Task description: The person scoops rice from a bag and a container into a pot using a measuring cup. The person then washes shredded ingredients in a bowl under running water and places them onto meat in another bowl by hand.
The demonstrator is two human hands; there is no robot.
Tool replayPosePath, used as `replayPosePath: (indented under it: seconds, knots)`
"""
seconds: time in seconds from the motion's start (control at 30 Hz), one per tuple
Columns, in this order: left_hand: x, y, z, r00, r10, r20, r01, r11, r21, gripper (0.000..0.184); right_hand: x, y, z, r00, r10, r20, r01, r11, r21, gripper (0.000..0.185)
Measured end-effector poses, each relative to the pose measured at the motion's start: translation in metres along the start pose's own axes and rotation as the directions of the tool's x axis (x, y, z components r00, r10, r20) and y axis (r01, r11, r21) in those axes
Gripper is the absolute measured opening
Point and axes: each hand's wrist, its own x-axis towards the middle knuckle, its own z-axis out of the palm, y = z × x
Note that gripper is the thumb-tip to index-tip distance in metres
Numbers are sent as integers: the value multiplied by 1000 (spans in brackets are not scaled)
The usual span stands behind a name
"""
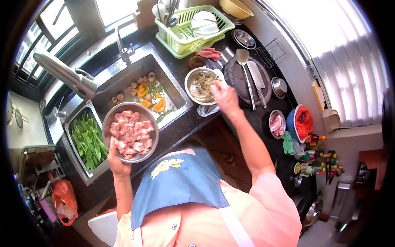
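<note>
My left hand (118, 164) grips the side of a round metal bowl (154, 122), its thumb over the rim. Chunks of raw pink meat (131, 133) fill the bowl, which is held above the sink's front edge. At the right rim of a smaller white bowl (188, 85) is my right hand (225, 98), its fingers bent together over thin, pale brownish strands (201, 85). What those fingers pinch, if anything, cannot be made out. The white bowl stands on the dark counter right of the sink.
The sink (168, 71) holds orange slices and round cut pieces; leafy greens (87, 140) fill its left basin. A green dish rack (187, 31) stands behind. To the right, a spatula (246, 74) and a cleaver (256, 76) lie on a round chopping board (234, 78), near sauce bottles (306, 168).
</note>
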Motion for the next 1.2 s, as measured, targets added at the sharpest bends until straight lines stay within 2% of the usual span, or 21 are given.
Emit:
replayPosePath:
  seconds: [0.03,0.07,0.13,0.2,0.3,0.4,0.43,0.53,0.57,0.67,0.7,0.8,0.83,0.93,0.97,1.07,1.1,1.2]
  knots:
    - [-4,5,-7,1000,21,-14,-21,1000,6,50,22,38,5,991,-66,-113,43,981,-187,33]
    - [-8,10,-12,999,44,-27,-44,999,14,51,36,61,1,994,-3,-108,-33,942,-335,36]
    - [-13,12,-22,994,75,-86,-74,997,10,51,62,118,13,991,-4,-134,-51,913,-404,45]
    - [-17,13,-26,991,64,-122,-64,998,0,51,78,138,18,985,170,6,-169,983,-71,42]
    - [-21,3,-11,979,122,-162,-122,992,8,51,85,150,18,989,132,71,-131,991,-9,35]
    - [-18,-10,-7,988,92,-121,-101,993,-65,50,80,148,24,997,59,-51,-60,998,-12,30]
    - [-16,-15,-7,988,90,-122,-98,993,-59,50,80,147,27,998,37,-57,-40,997,-64,25]
    - [-6,-23,-2,985,94,-145,-100,994,-34,51,73,122,23,928,-352,-123,276,870,-408,18]
    - [-4,-24,1,983,99,-153,-105,994,-29,51,69,109,23,920,-383,-77,318,849,-423,10]
    - [-1,-27,18,984,97,-153,-101,995,-20,52,63,95,34,883,-459,95,446,759,-475,11]
    - [0,-27,19,985,94,-145,-98,995,-20,52,55,76,32,898,-427,109,423,768,-480,17]
    - [3,-28,22,983,112,-142,-114,993,-4,53,60,93,72,910,-341,235,411,680,-607,25]
    - [4,-28,25,984,115,-137,-117,993,-3,53,63,91,82,939,-224,262,337,759,-557,30]
    - [4,-27,26,984,125,-130,-125,992,6,52,69,77,79,914,-316,256,378,892,-247,32]
    - [5,-27,26,983,127,-132,-127,992,8,52,72,68,73,915,-263,305,326,928,-178,31]
    - [5,-27,25,983,125,-138,-125,992,7,51,74,42,52,928,-248,278,243,969,53,34]
    - [5,-27,25,983,124,-137,-124,992,8,51,75,28,44,929,-200,310,165,977,137,35]
    - [8,-26,21,983,121,-136,-122,993,3,49,78,38,63,900,-306,309,237,941,241,34]
